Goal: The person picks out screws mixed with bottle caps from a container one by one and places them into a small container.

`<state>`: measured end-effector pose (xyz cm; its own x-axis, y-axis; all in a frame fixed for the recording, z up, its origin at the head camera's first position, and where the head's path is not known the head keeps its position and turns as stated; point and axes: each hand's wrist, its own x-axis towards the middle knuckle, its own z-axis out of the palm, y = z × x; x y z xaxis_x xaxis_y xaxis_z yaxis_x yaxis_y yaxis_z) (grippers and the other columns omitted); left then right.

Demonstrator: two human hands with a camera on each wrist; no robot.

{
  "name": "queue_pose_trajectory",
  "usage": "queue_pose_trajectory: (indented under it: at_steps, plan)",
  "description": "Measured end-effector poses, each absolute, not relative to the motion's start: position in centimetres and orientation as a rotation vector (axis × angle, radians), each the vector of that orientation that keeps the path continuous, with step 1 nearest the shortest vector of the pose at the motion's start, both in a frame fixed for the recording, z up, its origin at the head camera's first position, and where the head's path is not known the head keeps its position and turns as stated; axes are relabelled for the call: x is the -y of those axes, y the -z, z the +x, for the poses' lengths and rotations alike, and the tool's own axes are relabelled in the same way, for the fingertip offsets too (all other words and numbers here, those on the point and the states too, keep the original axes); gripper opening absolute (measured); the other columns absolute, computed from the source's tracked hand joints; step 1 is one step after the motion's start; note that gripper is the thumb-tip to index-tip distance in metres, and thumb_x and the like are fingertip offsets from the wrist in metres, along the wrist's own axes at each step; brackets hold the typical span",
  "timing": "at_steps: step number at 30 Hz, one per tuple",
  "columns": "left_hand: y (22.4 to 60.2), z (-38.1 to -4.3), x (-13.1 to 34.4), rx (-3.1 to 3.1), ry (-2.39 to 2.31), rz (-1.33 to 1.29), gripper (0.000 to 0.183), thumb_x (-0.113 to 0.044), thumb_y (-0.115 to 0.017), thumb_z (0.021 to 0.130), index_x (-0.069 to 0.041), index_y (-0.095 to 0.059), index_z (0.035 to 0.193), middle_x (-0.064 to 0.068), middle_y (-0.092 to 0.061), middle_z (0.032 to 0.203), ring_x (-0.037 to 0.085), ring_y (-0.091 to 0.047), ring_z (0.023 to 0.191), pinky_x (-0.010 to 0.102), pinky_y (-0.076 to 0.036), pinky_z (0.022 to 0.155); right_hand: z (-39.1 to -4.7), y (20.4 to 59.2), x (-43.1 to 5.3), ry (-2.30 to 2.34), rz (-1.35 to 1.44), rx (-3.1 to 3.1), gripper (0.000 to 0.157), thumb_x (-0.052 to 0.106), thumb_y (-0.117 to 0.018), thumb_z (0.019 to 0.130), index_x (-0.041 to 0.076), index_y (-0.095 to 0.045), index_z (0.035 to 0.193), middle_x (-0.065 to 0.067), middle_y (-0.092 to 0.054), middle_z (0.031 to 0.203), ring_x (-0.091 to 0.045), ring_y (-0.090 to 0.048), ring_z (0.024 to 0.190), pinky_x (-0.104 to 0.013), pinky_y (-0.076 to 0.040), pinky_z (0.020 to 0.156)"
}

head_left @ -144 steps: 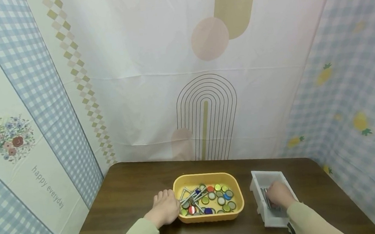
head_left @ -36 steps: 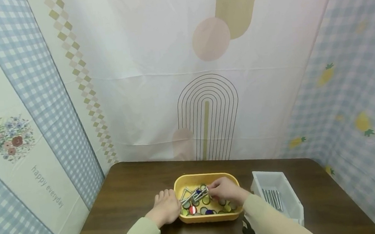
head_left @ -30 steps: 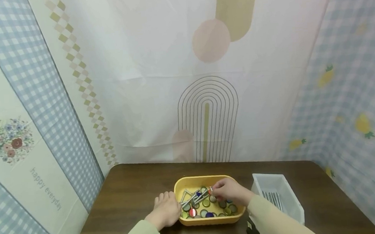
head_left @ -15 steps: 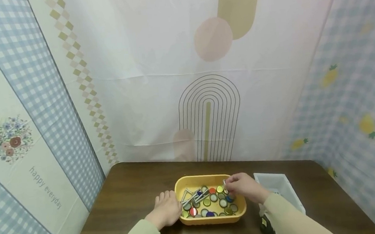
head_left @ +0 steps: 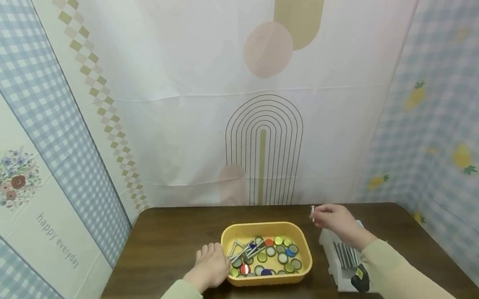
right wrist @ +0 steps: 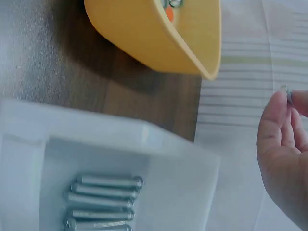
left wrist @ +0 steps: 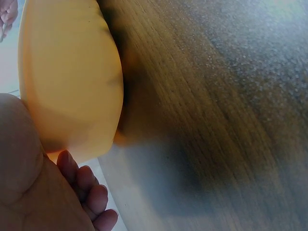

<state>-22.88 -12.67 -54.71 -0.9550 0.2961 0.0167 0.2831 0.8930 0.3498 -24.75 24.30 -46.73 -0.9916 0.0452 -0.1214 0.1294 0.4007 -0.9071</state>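
My right hand (head_left: 335,219) pinches a silver bolt (head_left: 313,213) between thumb and fingertips, held up beyond the far end of the white bin (head_left: 327,251). In the right wrist view the bolt (right wrist: 287,94) mostly hides behind the fingers. Several bolts (right wrist: 103,202) lie side by side in that bin. My left hand (head_left: 210,266) holds the left rim of the yellow tub (head_left: 270,280), its fingertips (left wrist: 96,197) bent beside the tub's outer wall. Inside the tub, loose bolts (head_left: 241,253) are heaped at the left among bottle caps (head_left: 283,258) of several colours.
Both containers stand on a dark wooden table (head_left: 170,236), with a strip of tabletop between them. Behind the table hangs a patterned white cloth (head_left: 186,125). Blue checked cloth (head_left: 446,117) hangs at the right side.
My right hand went from the white bin into the yellow tub, took a bolt there and lifted it away to the right. My left hand has stayed at the tub's rim.
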Motion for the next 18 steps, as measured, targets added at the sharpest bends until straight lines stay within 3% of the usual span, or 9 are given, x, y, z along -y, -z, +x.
queue_pose_trajectory:
  at_steps: [6, 13, 16, 18]
  plan:
    - [54.8, -22.8, 12.7, -3.018, -0.552, 0.464, 0.022, -0.024, -0.047, 0.093, -0.002, -0.044, 0.092, 0.01, -0.037, 0.083, 0.03, -0.035, 0.082, 0.049, -0.031, 0.079, -24.3, 46.8, -26.3, 1.596, 0.27, -2.705, 0.043, 0.026, -0.056, 0.097, -0.007, -0.054, 0.126, -0.024, -0.056, 0.125, -0.033, -0.062, 0.108, -0.046, -0.047, 0.092]
    - [55.0, -22.8, 12.7, -3.021, -0.549, 0.465, 0.021, -0.024, -0.046, 0.093, -0.003, -0.044, 0.091, 0.01, -0.037, 0.082, 0.029, -0.034, 0.081, 0.048, -0.031, 0.078, -23.6, 48.6, -28.6, 1.401, 0.403, -2.764, 0.039, 0.021, -0.055, 0.094, -0.01, -0.056, 0.118, -0.023, -0.062, 0.108, -0.034, -0.061, 0.098, -0.048, -0.049, 0.082]
    - [55.1, -22.7, 12.7, -3.03, -0.554, 0.468, 0.021, -0.024, -0.046, 0.093, -0.003, -0.044, 0.09, 0.01, -0.036, 0.082, 0.029, -0.035, 0.08, 0.048, -0.031, 0.077, -23.5, 49.6, -29.2, 1.271, 0.405, -2.791, 0.023, 0.017, -0.054, 0.09, -0.005, -0.061, 0.088, -0.014, -0.061, 0.082, -0.027, -0.058, 0.079, -0.04, -0.048, 0.069]
    - [55.1, -22.7, 12.6, -3.034, -0.559, 0.468, 0.021, -0.024, -0.046, 0.093, -0.003, -0.043, 0.089, 0.01, -0.036, 0.081, 0.029, -0.035, 0.08, 0.047, -0.03, 0.076, -23.4, 50.3, -29.4, 1.184, 0.391, -2.811, 0.02, 0.014, -0.054, 0.086, 0.004, -0.055, 0.068, -0.005, -0.054, 0.067, -0.022, -0.051, 0.066, -0.036, -0.043, 0.061]
